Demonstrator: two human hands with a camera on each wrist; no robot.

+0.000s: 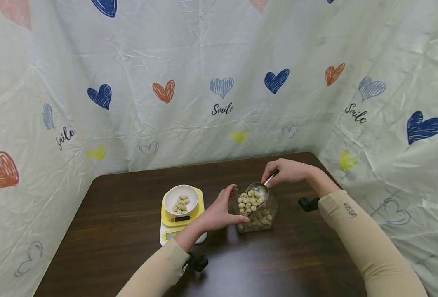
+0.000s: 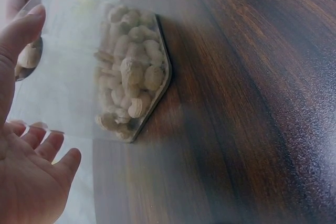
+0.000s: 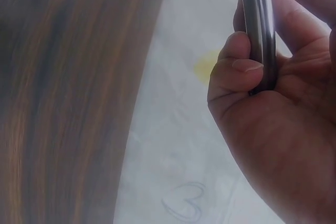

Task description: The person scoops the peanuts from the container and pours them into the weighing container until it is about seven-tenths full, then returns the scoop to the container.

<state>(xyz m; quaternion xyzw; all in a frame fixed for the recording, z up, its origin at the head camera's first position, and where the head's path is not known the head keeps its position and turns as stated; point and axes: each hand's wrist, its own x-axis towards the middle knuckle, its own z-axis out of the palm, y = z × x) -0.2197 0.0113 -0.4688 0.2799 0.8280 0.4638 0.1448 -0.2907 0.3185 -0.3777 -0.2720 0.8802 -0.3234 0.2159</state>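
Note:
A clear plastic container (image 1: 273,206) stands on the table with unshelled peanuts (image 2: 134,72) in its lower part. My left hand (image 1: 219,212) holds it from the left, thumb across the near side and fingers round the far side. My right hand (image 1: 289,170) grips the handle of a metal scoop (image 1: 260,189), its fingers curled round the handle (image 3: 261,35) in the right wrist view. Heaped with peanuts (image 1: 249,202), the scoop is tilted down to the left at the container's mouth. The container's wall covers part of the scoop.
Left of the container is a yellow and white kitchen scale (image 1: 164,218). On it sits a white bowl (image 1: 170,194) with several peanuts (image 1: 182,203). The dark wooden table (image 1: 122,247) meets a white curtain (image 1: 189,132) printed with hearts at the back and sides.

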